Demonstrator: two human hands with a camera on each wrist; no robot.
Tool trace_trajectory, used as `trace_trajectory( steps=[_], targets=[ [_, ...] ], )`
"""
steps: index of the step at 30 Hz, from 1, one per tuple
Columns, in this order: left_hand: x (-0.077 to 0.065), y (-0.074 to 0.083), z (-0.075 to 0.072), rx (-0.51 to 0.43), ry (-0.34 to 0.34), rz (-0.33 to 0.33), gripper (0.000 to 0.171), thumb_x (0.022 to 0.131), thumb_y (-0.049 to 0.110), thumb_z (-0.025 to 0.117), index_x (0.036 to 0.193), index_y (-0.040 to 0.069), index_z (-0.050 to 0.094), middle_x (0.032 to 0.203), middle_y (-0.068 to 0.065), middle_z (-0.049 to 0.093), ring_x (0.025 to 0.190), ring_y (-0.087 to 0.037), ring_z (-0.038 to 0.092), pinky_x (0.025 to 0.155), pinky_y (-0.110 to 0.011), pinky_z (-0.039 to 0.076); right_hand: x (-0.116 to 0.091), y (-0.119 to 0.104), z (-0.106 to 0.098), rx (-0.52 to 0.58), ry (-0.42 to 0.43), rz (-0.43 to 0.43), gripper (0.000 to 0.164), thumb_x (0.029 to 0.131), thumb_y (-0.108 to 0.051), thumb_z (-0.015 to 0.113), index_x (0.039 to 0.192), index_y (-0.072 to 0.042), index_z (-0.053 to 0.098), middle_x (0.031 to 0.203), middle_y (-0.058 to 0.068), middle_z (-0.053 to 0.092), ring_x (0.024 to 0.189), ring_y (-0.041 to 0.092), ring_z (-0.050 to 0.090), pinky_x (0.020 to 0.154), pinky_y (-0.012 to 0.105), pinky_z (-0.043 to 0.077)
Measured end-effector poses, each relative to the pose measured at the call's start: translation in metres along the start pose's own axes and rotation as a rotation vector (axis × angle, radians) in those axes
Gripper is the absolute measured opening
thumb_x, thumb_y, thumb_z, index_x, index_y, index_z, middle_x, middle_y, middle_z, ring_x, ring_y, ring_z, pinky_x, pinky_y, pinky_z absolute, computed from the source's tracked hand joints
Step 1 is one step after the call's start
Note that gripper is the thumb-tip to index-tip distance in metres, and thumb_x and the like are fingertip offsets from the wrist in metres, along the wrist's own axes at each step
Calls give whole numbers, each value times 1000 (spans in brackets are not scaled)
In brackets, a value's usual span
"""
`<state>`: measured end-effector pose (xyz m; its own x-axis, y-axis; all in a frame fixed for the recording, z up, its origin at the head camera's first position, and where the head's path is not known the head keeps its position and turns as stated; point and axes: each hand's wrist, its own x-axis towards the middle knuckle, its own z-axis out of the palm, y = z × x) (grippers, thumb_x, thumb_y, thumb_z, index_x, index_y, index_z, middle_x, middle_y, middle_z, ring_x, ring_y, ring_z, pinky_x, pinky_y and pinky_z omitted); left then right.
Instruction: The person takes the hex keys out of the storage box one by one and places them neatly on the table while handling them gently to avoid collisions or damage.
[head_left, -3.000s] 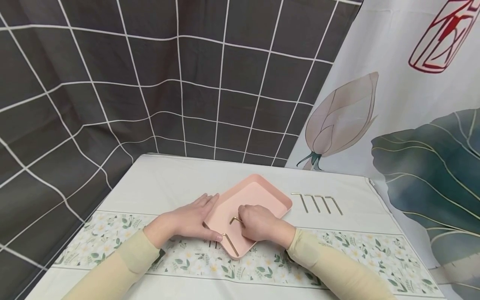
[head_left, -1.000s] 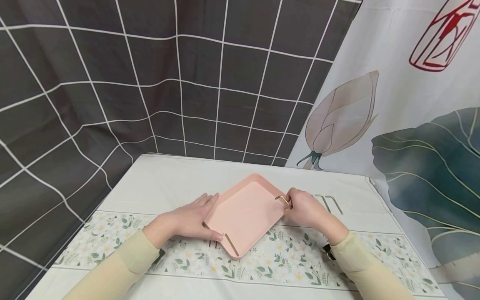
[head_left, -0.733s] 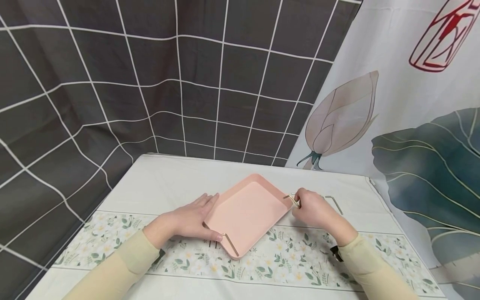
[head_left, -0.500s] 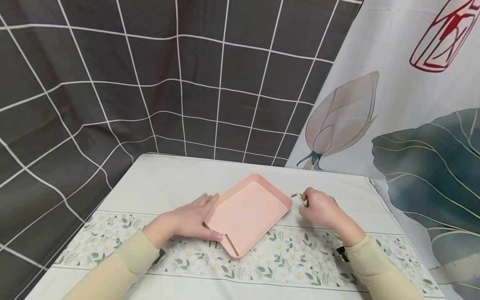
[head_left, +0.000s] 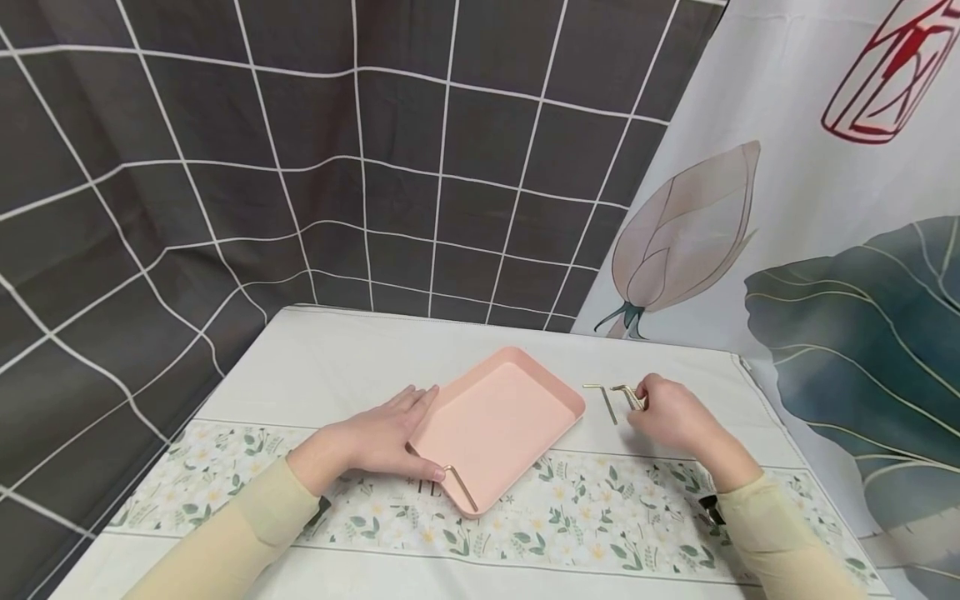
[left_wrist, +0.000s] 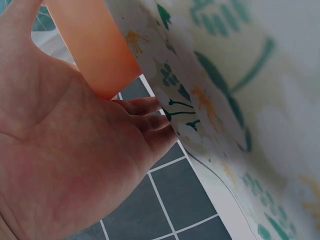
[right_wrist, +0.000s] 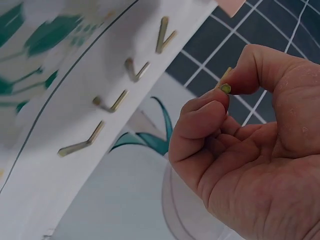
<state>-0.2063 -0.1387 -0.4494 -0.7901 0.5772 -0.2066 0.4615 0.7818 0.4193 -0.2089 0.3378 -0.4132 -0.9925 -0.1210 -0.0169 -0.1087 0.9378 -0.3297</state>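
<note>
In the head view my left hand [head_left: 382,442] rests along the left rim of a pink tray [head_left: 495,417], fingers extended and thumb at the near corner. Beside that thumb, a brass hex key [head_left: 460,489] lies in the tray. My right hand [head_left: 678,421] is over the table right of the tray. Its thumb and forefinger pinch another hex key [right_wrist: 225,88], seen end-on in the right wrist view. Several more hex keys lie in a row below that hand; one of them, the leftmost hex key [head_left: 602,402], shows fully in the head view, while others are partly hidden.
A white tablecloth [head_left: 360,346] with a floral band covers the table. Behind it hangs a dark grid-patterned curtain [head_left: 405,208]. A white curtain with a printed bud [head_left: 675,233] hangs at the right.
My right hand has moved from above the tray to the right, over the row of hex keys, still pinching its hex key. The left hand and the tray have stayed put.
</note>
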Motion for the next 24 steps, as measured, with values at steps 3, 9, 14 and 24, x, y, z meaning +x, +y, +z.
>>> trace_trajectory(
  steps=[3, 9, 14, 24],
  targets=[
    [0, 0, 0, 0, -1, 1, 142, 83, 92, 69, 180, 8, 9, 183, -24, 18, 171, -39, 12, 134, -61, 27, 0, 10, -3, -2, 3, 13, 30, 90, -13, 73, 110, 6, 61, 92, 13, 65, 77, 25, 58, 68, 41, 50],
    [0, 0, -1, 3, -9, 4, 141, 84, 91, 70, 180, 9, 8, 183, -24, 17, 171, -39, 12, 134, -61, 26, 2, 27, -10, 5, -2, 45, 35, 91, -13, 72, 113, 11, 60, 97, 19, 66, 80, 28, 60, 69, 44, 52],
    [-1, 1, -2, 5, -14, 1, 141, 84, 90, 71, 180, 9, 7, 184, -24, 15, 171, -39, 11, 134, -60, 26, 4, 41, -14, 10, -7, 68, 35, 91, -14, 71, 113, 11, 60, 102, 23, 68, 80, 28, 60, 69, 43, 52],
    [-1, 1, -1, 2, -6, 2, 141, 84, 90, 71, 180, 9, 8, 183, -25, 16, 171, -40, 11, 134, -61, 25, 5, 70, -17, 6, -30, 117, 37, 92, -13, 70, 115, 15, 61, 106, 29, 69, 82, 31, 61, 71, 46, 55]
  ],
)
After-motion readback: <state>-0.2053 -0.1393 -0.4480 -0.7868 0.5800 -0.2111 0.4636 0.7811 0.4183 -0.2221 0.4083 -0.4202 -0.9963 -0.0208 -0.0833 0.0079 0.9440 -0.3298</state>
